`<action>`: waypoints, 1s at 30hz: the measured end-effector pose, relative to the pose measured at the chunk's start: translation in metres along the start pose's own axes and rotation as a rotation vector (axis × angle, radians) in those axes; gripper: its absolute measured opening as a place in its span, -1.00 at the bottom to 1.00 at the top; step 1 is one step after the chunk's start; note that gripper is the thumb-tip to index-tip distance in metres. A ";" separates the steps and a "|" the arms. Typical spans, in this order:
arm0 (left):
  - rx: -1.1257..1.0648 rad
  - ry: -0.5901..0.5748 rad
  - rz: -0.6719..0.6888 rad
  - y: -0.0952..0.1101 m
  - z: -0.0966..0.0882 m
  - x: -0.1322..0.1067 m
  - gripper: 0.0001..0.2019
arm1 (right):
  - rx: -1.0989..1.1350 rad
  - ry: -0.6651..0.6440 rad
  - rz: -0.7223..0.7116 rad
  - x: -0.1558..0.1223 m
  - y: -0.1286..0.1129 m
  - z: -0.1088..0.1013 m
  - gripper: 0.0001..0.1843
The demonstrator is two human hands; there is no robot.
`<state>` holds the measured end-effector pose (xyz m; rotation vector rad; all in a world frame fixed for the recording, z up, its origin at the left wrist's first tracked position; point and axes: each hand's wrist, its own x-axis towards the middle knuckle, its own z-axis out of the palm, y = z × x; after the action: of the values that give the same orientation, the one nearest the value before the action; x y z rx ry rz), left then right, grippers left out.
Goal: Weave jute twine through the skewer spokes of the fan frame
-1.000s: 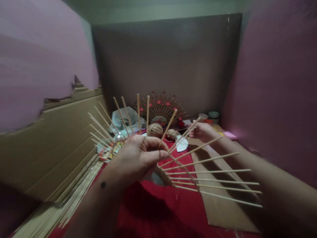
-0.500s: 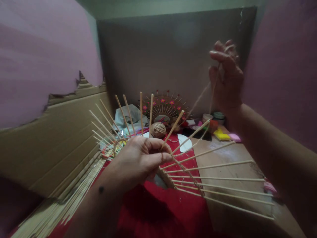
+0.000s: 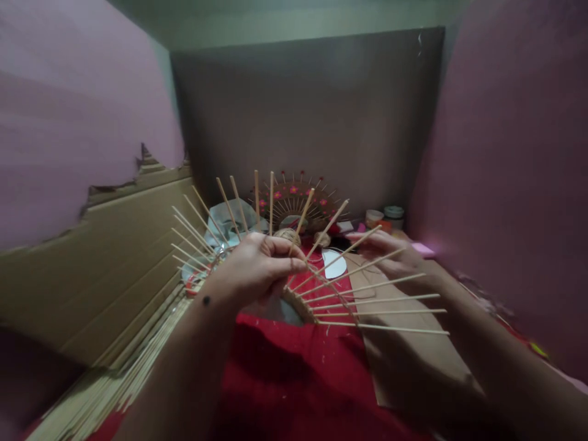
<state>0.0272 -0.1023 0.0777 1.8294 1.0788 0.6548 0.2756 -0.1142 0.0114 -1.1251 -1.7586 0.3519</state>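
1. Wooden stick frame (image 3: 301,306) spreads either side of the left hand (image 3: 257,266), pinched by thumb and finger.
2. That hand covers part of it.
3. Behind the frame, the right hand (image 3: 395,264) is blurred, its grip unclear.

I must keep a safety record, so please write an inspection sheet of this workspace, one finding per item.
Surface: red cloth, brown board at right
Job's things: twine-woven stick frame; twine balls behind it
Clutter: loose sticks at left; plastic bag and tubs farther back
Hands: left hand pinches the stick frame; right hand behind stick tips, grip unclear
Cables: nothing seen
Surroundings: pink walls; torn-edged cardboard panel at left; decorated fan at back
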 end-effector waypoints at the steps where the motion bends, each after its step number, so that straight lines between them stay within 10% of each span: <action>1: 0.014 -0.005 -0.001 0.002 0.002 0.002 -0.87 | 0.214 -0.052 0.034 -0.006 -0.009 0.007 -0.62; 9: 0.077 -0.003 0.022 0.019 0.010 0.009 -0.85 | 0.934 -0.643 0.180 -0.028 -0.021 0.032 -0.34; 14: 0.089 0.040 0.046 0.033 0.009 0.016 -0.86 | 0.781 -0.615 0.093 -0.036 -0.008 0.032 -0.26; 19: 0.098 0.051 0.094 0.043 0.013 0.025 -0.87 | 1.081 -0.286 0.187 -0.041 -0.004 0.054 -0.63; 26: 0.164 0.025 0.050 0.033 0.023 0.040 -0.85 | 1.319 -0.185 0.337 -0.051 -0.002 0.075 -0.78; 30: 0.165 0.352 0.175 0.012 0.028 0.045 -0.78 | 1.304 -0.240 0.444 -0.059 0.001 0.080 -0.73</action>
<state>0.0755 -0.0771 0.0760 2.0139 1.2380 1.0482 0.2139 -0.1424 -0.0613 -0.4568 -1.0125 1.6535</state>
